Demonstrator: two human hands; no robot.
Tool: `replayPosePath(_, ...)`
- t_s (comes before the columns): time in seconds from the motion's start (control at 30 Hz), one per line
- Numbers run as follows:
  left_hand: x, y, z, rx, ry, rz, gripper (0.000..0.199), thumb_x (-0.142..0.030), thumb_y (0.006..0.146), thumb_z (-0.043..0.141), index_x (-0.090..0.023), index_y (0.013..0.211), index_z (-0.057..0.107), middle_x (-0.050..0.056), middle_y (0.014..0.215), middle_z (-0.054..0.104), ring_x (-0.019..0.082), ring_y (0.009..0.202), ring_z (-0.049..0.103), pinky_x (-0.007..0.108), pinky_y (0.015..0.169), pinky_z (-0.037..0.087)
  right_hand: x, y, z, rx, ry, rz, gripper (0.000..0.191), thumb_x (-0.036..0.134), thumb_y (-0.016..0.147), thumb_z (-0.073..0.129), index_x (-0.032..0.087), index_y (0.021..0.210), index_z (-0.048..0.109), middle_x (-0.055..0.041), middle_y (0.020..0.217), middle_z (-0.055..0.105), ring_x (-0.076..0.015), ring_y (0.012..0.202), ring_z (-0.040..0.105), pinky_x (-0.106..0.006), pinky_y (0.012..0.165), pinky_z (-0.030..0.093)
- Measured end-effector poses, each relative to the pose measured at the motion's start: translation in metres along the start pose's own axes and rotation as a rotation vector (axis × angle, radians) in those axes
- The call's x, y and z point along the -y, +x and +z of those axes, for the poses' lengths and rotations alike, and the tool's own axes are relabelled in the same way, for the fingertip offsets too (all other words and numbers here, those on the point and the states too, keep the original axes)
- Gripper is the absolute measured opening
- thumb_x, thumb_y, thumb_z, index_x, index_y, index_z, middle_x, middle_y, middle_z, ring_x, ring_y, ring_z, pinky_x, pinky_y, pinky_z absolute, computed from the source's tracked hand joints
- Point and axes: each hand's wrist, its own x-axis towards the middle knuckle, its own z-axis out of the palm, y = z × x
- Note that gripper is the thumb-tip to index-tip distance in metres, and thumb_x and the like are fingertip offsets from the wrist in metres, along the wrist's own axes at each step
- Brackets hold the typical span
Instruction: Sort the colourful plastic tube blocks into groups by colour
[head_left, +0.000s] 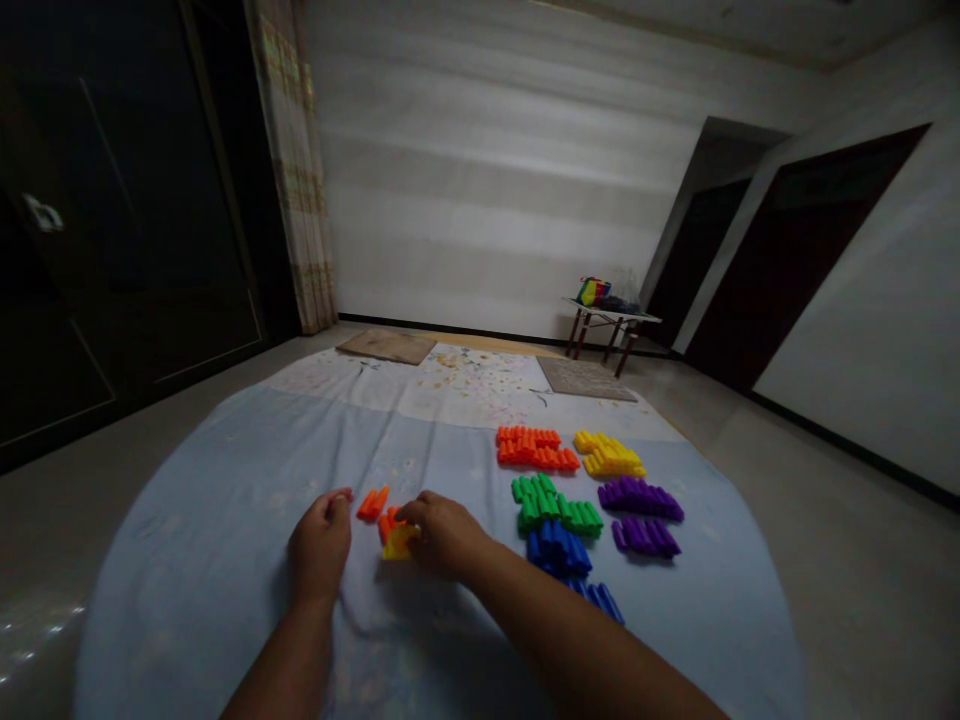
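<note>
My left hand [321, 545] rests on the blue cloth with its fingers curled; a small reddish bit shows at the fingertips, too small to name. Just right of it lie a couple of orange pieces [373, 504]. My right hand [442, 535] is bent over another orange piece [388, 524] and a yellow piece [400, 543], its fingers closed at them. To the right are groups of tube-like pieces: orange-red [534, 450], yellow [611, 456], green [556, 508], blue [559, 549] and purple [641, 498].
A blue and flowered cloth [225, 500] covers the rounded table. Two mats, a brown one [388, 346] and a grey one [585, 378], lie at its far edge. Beyond stands a small table [613, 311] with a colourful bag [592, 291].
</note>
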Motion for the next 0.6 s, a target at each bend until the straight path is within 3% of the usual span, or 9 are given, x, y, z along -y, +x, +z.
replayPosePath(0.07, 0.0, 0.0, 0.001, 0.0, -0.003, 0.0, 0.032, -0.037, 0.074, 0.039, -0.019, 0.088, 0.062, 0.009, 0.095, 0.068, 0.021, 0.092, 0.062, 0.031, 0.084, 0.045, -0.002, -0.007, -0.001, -0.017, -0.015, -0.039, 0.036, 0.02, 0.077, 0.049, 0.025, 0.112, 0.058, -0.0045, 0.107, 0.059, -0.0175, 0.093, 0.059, -0.026, 0.076, 0.043)
replayPosePath(0.27, -0.004, -0.004, 0.001, -0.004, 0.009, -0.004, 0.033, -0.037, 0.075, 0.038, -0.019, 0.088, 0.062, 0.009, 0.095, 0.068, 0.021, 0.093, 0.061, 0.031, 0.085, 0.045, -0.006, -0.027, -0.014, 0.143, -0.018, -0.111, 0.037, 0.033, 0.07, 0.065, 0.025, 0.106, 0.06, -0.0045, 0.107, 0.057, -0.0172, 0.083, 0.059, -0.026, 0.071, 0.043)
replayPosePath(0.4, -0.005, -0.005, -0.001, 0.0, 0.014, -0.002, 0.033, -0.039, 0.075, 0.038, -0.019, 0.089, 0.061, 0.009, 0.096, 0.068, 0.022, 0.094, 0.061, 0.032, 0.086, 0.045, -0.005, -0.028, -0.021, 0.089, -0.019, -0.077, 0.047, 0.051, 0.066, 0.067, 0.023, 0.104, 0.062, -0.007, 0.106, 0.059, -0.0208, 0.086, 0.06, -0.031, 0.074, 0.045)
replayPosePath(0.47, -0.005, -0.003, -0.001, 0.008, 0.012, 0.001, 0.033, -0.039, 0.074, 0.039, -0.019, 0.088, 0.061, 0.01, 0.096, 0.068, 0.023, 0.093, 0.061, 0.033, 0.087, 0.045, -0.002, -0.026, -0.017, 0.055, -0.075, -0.067, 0.054, 0.058, 0.066, 0.063, 0.022, 0.106, 0.062, -0.0093, 0.104, 0.06, -0.0236, 0.088, 0.06, -0.035, 0.076, 0.046)
replayPosePath(0.6, -0.003, 0.001, -0.003, 0.031, 0.037, -0.011, 0.032, -0.039, 0.073, 0.04, -0.021, 0.088, 0.061, 0.008, 0.095, 0.068, 0.023, 0.094, 0.061, 0.035, 0.087, 0.045, 0.005, -0.018, 0.003, 0.142, -0.262, -0.078, 0.057, 0.061, 0.069, 0.056, 0.016, 0.103, 0.062, -0.0136, 0.096, 0.063, -0.0276, 0.086, 0.06, -0.041, 0.073, 0.048)
